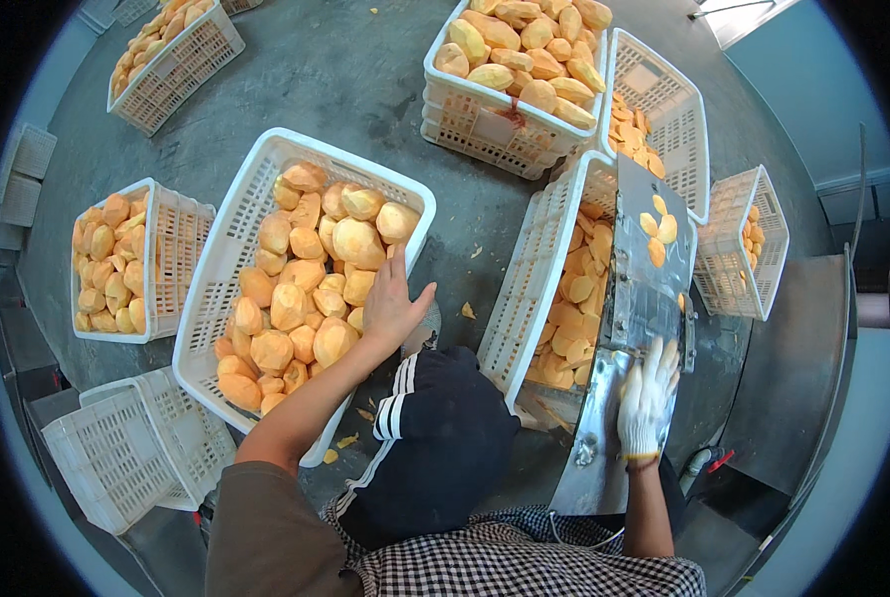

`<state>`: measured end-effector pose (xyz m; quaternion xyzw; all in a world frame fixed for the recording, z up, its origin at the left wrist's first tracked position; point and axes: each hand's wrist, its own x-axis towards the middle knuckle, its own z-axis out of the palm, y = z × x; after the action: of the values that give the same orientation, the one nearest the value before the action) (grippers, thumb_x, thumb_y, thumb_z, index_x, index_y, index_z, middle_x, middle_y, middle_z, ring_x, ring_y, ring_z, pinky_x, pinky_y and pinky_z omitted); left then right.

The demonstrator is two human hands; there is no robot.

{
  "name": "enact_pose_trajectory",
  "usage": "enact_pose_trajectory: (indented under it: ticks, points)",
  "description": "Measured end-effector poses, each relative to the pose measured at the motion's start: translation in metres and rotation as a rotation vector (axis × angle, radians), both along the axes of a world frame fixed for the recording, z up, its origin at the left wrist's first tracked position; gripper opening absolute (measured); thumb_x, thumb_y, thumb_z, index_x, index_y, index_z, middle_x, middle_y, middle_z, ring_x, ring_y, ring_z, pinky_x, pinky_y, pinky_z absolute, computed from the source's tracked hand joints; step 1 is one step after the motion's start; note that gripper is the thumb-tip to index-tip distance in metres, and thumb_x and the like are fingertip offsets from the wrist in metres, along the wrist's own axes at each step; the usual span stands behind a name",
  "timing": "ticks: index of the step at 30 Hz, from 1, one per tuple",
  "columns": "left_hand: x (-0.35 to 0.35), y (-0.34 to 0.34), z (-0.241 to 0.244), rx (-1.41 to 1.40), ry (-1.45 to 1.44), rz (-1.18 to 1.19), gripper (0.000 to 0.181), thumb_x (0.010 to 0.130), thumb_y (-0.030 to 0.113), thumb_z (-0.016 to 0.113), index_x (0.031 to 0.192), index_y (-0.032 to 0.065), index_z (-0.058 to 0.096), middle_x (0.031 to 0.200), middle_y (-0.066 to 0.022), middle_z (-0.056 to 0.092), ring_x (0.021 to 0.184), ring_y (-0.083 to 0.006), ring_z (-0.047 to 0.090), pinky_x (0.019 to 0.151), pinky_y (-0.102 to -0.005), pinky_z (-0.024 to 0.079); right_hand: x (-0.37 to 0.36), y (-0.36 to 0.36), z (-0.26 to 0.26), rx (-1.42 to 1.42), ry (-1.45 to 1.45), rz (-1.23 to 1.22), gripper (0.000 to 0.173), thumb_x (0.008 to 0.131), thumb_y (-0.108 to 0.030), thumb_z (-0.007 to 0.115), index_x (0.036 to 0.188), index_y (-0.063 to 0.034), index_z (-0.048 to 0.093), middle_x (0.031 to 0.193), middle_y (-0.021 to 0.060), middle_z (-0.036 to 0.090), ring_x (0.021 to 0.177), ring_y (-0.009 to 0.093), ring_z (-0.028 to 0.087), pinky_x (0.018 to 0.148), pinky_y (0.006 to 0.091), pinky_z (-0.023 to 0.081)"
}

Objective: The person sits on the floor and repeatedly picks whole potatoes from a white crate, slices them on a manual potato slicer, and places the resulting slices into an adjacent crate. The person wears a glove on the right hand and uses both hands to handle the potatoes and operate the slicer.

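My bare left hand point(396, 302) reaches over the right rim of a white plastic crate point(213, 261) of peeled orange tubers point(288, 306), fingertips at a tuber by the rim; no grip is plain. My right hand point(646, 403), in a white knit glove, lies on a metal slicing board point(617, 373), near its blade section. Whether something is under the glove is hidden. Several cut slices point(658, 252) lie farther up the board. The board slopes over another white crate point(542, 261), which holds many slices point(576, 298).
A full crate of peeled tubers point(512, 112) stands ahead, beside a crate with slices point(658, 112). More filled crates stand at left point(180, 261), upper left point(176, 82) and right point(740, 246). White crates point(139, 440) lie at lower left. Scraps point(467, 310) dot the floor.
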<state>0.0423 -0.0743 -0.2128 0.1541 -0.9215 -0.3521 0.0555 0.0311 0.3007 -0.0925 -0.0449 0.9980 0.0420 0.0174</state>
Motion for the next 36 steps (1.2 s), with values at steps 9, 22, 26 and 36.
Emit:
enact_pose_trajectory:
  ticks: [9, 22, 26, 36]
  points:
    - [-0.004, -0.009, -0.010, 0.376, 0.047, 0.138, 0.058, 0.087, 0.032, 0.059, 0.132, 0.0004, 0.041, 0.124, -0.0223, 0.050, 0.113, -0.0362, 0.051, 0.093, -0.0399, 0.042, -0.072, -0.003, -0.034, -0.156, 0.186, -0.030, 0.050, 0.099, -0.026, 0.031, 0.140, 0.0025, 0.030, 0.141, 0.0250, 0.034, 0.132, 0.037, 0.032, 0.109, 0.0462, 0.023]
    - [-0.145, -0.126, -0.086, 0.564, -0.424, 0.772, 0.088, 0.076, 0.030, 0.072, 0.143, -0.0015, 0.025, 0.136, -0.0246, 0.041, 0.123, -0.0374, 0.043, 0.099, -0.0426, 0.039, -0.178, 0.040, -0.088, 0.133, 0.333, 0.226, 0.040, 0.097, -0.023, 0.042, 0.126, 0.0042, 0.044, 0.129, 0.0233, 0.048, 0.116, 0.037, 0.047, 0.099, 0.0435, 0.038]
    - [-0.118, -0.125, -0.099, 0.748, -0.138, 0.745, 0.079, 0.075, 0.017, 0.073, 0.139, 0.0079, 0.029, 0.123, -0.0156, 0.051, 0.111, -0.0273, 0.052, 0.089, -0.0413, 0.045, -0.201, 0.038, -0.097, -0.004, 0.317, 0.161, 0.040, 0.097, -0.026, 0.041, 0.126, 0.0008, 0.046, 0.126, 0.0207, 0.050, 0.114, 0.035, 0.049, 0.097, 0.0421, 0.038]
    - [0.001, -0.122, -0.088, 1.982, 0.199, 0.517, 0.039, 0.089, 0.003, 0.052, 0.127, -0.0020, 0.043, 0.124, -0.0155, 0.050, 0.115, -0.0280, 0.051, 0.101, -0.0421, 0.042, -0.171, 0.006, -0.060, -0.843, 0.300, -0.074, 0.041, 0.098, -0.022, 0.043, 0.133, -0.0011, 0.044, 0.137, 0.0168, 0.044, 0.126, 0.031, 0.043, 0.107, 0.0356, 0.032]
